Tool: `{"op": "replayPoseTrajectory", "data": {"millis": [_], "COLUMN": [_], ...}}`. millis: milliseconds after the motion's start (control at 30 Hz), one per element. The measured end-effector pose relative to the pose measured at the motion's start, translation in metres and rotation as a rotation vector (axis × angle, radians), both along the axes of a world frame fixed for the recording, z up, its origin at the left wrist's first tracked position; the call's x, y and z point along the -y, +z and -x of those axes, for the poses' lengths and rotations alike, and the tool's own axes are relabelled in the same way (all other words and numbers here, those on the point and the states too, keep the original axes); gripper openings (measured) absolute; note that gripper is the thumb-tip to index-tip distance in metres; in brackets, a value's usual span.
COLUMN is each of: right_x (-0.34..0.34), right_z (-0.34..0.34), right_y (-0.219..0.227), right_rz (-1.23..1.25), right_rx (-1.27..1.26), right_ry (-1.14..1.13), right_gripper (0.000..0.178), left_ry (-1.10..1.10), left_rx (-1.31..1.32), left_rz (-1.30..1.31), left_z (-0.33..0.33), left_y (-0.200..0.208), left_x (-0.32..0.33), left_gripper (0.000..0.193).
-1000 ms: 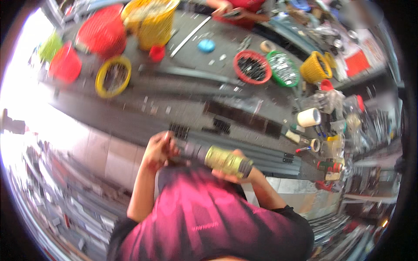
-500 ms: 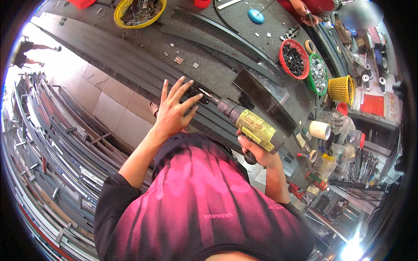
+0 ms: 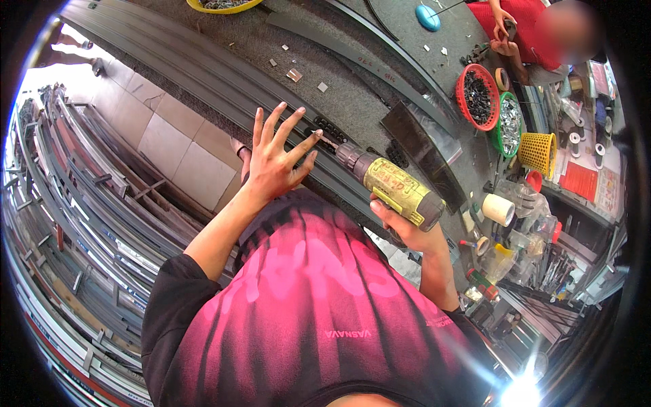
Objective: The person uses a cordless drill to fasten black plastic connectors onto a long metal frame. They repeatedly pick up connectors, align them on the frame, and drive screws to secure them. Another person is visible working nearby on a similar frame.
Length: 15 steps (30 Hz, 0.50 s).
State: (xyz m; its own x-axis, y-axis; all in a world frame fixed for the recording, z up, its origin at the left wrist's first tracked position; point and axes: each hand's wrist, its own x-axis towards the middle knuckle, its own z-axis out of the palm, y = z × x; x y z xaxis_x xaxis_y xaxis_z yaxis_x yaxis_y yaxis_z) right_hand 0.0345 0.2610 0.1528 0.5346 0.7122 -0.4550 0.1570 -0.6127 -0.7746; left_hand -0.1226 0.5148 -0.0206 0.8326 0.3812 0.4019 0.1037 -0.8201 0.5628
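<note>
My right hand [image 3: 405,227] grips a yellow-and-grey cordless drill [image 3: 400,188] by its handle, with the chuck pointing up and left. From the chuck, a slim bit [image 3: 328,141] reaches toward long dark grey metal profiles [image 3: 203,85] lying along the bench. My left hand [image 3: 279,152] is over those profiles, fingers spread. Its index fingertip is right by the bit's tip; whether they touch I cannot tell. Just past that fingertip lies a small black part with holes [image 3: 332,130]. Beside the chuck are more small black pieces [image 3: 395,157].
A dark flat plate [image 3: 424,146] lies beyond the drill. Red [image 3: 469,122], green [image 3: 500,144] and yellow [image 3: 536,152] baskets stand to the right, near a tape roll [image 3: 498,209]. A co-worker in red [image 3: 505,34] sits far right. Metal bars [image 3: 102,224] fill a rack at left.
The view has shifted, bringing more of the co-worker in. My left index fingertip and the drill bit have come closer together; the drill stays in my right hand.
</note>
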Motion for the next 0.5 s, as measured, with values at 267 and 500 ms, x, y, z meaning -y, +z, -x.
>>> {"op": "replayPoseTrajectory", "data": {"millis": [267, 500], "right_x": [-0.013, -0.021], "right_z": [-0.007, -0.020], "right_y": [0.009, 0.014], "right_rz": [0.062, 0.092], "right_rx": [-0.010, 0.094], "right_ry": [0.041, 0.168], "right_gripper": [0.035, 0.037], "left_ry": [0.032, 0.040], "left_rx": [-0.001, 0.001], "left_rz": [-0.036, -0.024], "left_z": [-0.002, -0.002], "left_y": [0.000, -0.002], "left_x": [0.001, 0.001], "left_gripper": [0.038, 0.037]}}
